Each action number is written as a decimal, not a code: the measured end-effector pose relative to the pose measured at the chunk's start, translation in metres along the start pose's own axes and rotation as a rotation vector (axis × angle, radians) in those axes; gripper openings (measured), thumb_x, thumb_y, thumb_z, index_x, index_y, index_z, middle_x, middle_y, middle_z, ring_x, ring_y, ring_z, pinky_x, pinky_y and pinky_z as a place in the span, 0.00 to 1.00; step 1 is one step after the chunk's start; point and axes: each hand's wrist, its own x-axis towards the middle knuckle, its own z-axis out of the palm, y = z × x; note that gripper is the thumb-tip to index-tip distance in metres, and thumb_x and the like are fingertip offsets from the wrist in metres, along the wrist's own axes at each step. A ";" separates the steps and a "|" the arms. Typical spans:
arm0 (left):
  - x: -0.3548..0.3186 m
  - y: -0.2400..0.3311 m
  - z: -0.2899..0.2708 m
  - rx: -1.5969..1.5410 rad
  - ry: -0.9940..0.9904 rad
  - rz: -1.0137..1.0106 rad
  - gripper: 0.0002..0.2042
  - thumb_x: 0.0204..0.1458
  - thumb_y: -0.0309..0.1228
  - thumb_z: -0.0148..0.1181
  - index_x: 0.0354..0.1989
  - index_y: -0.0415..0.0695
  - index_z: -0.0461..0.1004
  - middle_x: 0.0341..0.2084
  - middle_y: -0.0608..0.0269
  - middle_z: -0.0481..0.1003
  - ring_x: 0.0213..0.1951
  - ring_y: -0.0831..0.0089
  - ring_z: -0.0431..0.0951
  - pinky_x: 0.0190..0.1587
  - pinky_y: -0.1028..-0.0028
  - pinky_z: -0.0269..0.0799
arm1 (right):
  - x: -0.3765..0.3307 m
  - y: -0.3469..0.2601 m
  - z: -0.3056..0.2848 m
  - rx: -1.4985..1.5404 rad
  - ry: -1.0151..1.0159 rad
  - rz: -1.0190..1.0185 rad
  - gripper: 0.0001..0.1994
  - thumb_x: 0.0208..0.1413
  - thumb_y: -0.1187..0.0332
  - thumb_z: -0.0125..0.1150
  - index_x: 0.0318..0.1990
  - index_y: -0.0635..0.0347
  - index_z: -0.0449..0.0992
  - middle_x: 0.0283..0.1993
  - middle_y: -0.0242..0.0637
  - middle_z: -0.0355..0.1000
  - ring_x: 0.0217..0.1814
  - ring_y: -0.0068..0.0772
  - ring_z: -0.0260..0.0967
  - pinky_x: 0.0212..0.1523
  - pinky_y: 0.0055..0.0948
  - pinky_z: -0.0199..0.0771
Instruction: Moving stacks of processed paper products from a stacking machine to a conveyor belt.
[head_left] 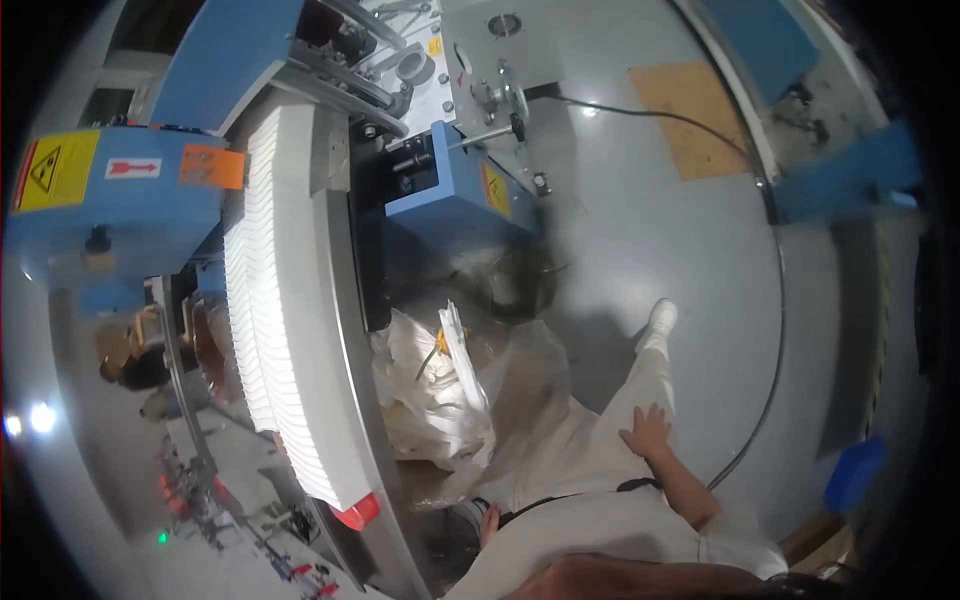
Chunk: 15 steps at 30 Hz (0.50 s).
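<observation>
The scene is being viewed from one head-worn fisheye camera, looking steeply down over the person's own leg (640, 400); the machine (290, 300) is lying left of the right hand's (648, 432) fingers, the floor (640, 220) beyond them.

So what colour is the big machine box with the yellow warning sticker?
The big machine box is blue, with a yellow warning sticker and an orange label; the head view shows it best.

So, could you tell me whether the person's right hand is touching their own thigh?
Touching: the head view shows the right hand lying flat, fingers spread, on the light-trousered thigh, no gap visible.
</observation>
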 end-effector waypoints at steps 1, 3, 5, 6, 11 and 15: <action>-0.014 0.005 0.010 -0.012 0.041 -0.054 0.17 0.51 0.35 0.48 0.45 0.37 0.66 0.41 0.53 0.69 0.42 0.69 0.70 0.44 0.74 0.63 | -0.001 0.007 -0.017 -0.002 -0.022 0.027 0.36 0.41 0.51 0.54 0.58 0.54 0.51 0.62 0.56 0.37 0.64 0.60 0.32 0.56 0.58 0.41; -0.026 0.020 0.027 -0.026 0.107 -0.127 0.17 0.51 0.36 0.48 0.45 0.37 0.66 0.41 0.53 0.69 0.41 0.69 0.70 0.44 0.75 0.63 | 0.009 0.039 -0.048 0.036 -0.084 0.115 0.36 0.43 0.50 0.53 0.60 0.49 0.47 0.64 0.52 0.34 0.65 0.56 0.31 0.57 0.56 0.40; -0.034 0.035 0.023 -0.024 0.165 -0.186 0.17 0.51 0.36 0.48 0.45 0.37 0.66 0.40 0.53 0.70 0.41 0.69 0.70 0.44 0.75 0.63 | 0.015 0.065 -0.062 0.133 -0.065 0.074 0.36 0.41 0.51 0.54 0.59 0.49 0.49 0.63 0.53 0.36 0.63 0.58 0.34 0.55 0.55 0.43; -0.046 0.042 0.023 -0.022 0.181 -0.224 0.17 0.51 0.37 0.48 0.45 0.37 0.66 0.40 0.54 0.70 0.41 0.70 0.70 0.44 0.75 0.63 | 0.015 0.077 -0.069 0.219 -0.022 0.075 0.36 0.40 0.53 0.56 0.59 0.50 0.50 0.62 0.54 0.38 0.62 0.61 0.37 0.54 0.55 0.46; -0.088 0.061 0.022 -0.014 0.247 -0.394 0.18 0.50 0.38 0.49 0.45 0.38 0.67 0.39 0.54 0.70 0.41 0.70 0.69 0.44 0.75 0.62 | 0.030 0.078 -0.105 0.194 -0.005 0.084 0.35 0.39 0.58 0.58 0.58 0.50 0.51 0.61 0.54 0.41 0.61 0.59 0.39 0.54 0.52 0.47; -0.109 0.058 0.018 -0.026 0.288 -0.494 0.18 0.50 0.39 0.49 0.45 0.38 0.67 0.39 0.55 0.70 0.40 0.71 0.69 0.44 0.76 0.62 | 0.043 0.067 -0.129 0.333 0.125 -0.003 0.34 0.39 0.62 0.58 0.57 0.54 0.53 0.60 0.55 0.42 0.61 0.58 0.40 0.56 0.51 0.45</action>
